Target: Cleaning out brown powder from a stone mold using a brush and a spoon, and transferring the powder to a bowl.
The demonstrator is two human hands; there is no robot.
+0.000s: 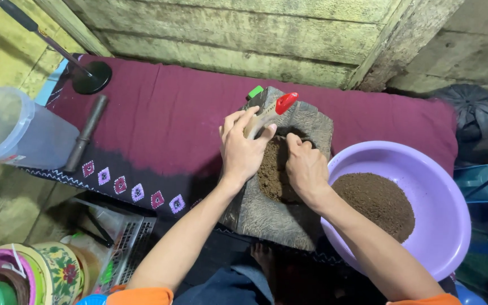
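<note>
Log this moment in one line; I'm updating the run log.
left hand: grips red-tipped tool | right hand: in brown powder, stone block | bowl: beside

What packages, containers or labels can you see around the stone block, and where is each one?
Clear plastic tub: far left, round and see-through, with a small red and white label at its base.
Purple basin: right of the stone block, round, holding brown powder.
Black bag: upper right, tied and bulging.
No signs or screens show.
</note>
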